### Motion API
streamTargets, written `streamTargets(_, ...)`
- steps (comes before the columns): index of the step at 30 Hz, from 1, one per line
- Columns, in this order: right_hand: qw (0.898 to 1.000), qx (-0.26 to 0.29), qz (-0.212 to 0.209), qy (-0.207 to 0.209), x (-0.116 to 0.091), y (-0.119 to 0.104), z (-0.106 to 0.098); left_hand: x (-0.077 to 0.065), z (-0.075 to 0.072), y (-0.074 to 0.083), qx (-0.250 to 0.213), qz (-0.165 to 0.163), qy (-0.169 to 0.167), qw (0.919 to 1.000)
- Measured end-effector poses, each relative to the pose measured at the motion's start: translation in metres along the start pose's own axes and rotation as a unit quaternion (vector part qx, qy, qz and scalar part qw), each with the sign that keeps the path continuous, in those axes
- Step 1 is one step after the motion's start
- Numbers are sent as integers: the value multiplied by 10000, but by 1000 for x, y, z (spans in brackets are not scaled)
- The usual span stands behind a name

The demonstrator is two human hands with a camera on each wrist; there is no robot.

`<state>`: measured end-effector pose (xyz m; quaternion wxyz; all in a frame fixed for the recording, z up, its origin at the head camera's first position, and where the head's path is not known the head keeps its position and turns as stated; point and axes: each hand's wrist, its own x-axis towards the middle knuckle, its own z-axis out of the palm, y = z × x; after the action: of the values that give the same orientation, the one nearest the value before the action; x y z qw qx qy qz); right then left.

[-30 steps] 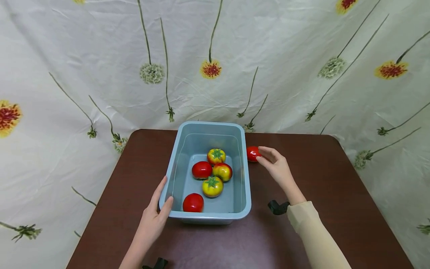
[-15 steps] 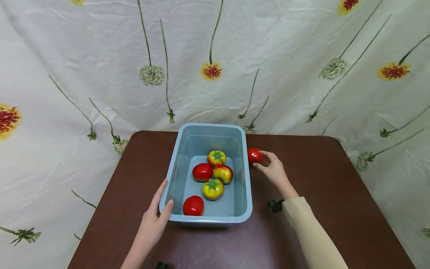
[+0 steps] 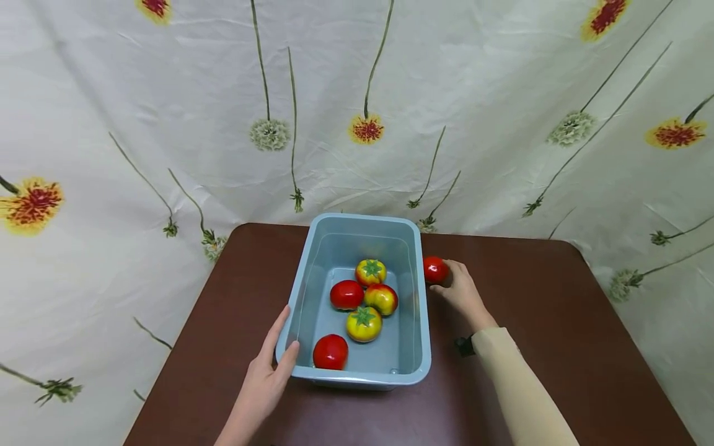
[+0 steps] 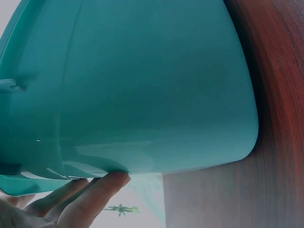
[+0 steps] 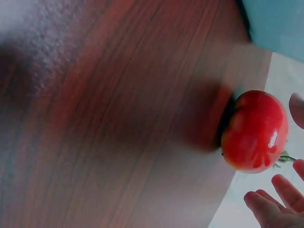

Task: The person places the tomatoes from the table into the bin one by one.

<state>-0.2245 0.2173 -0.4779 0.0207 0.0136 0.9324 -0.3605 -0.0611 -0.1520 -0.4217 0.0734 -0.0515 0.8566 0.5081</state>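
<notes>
A glossy red tomato (image 3: 435,270) sits on the brown table just right of the blue plastic bin (image 3: 372,376). My right hand (image 3: 464,296) is at the tomato's right side, thumb and fingers spread around it. In the right wrist view, a gap shows between the fingertips (image 5: 256,202) and the tomato. My left hand (image 3: 266,375) rests at the bin's front left corner, thumb at the rim and fingers straight along the outer left wall. Inside the bin lie two red tomatoes (image 3: 346,295) and several yellow-and-red ones (image 3: 364,324), some with green leafy tops.
The brown table (image 3: 535,322) ends at a far edge close behind the bin. A pale cloth (image 3: 491,111) with printed flowers hangs behind and beside it. A black strap piece (image 3: 465,346) sits at the right wrist.
My right hand has come down around the tomato's right side, uncovering more of it in the head view. The left hand stays at the bin. The head view has shifted slightly.
</notes>
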Motion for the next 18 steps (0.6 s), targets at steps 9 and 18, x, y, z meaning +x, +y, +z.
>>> streamTargets(9, 9999, -134, 9, 20, 17, 6, 6, -1, 2, -1, -43, -33, 49, 10000)
streamTargets(18, 9998, -126, 79, -103, 29, 8, 13, -2, 2, 1, -111, -104, 119, 9998)
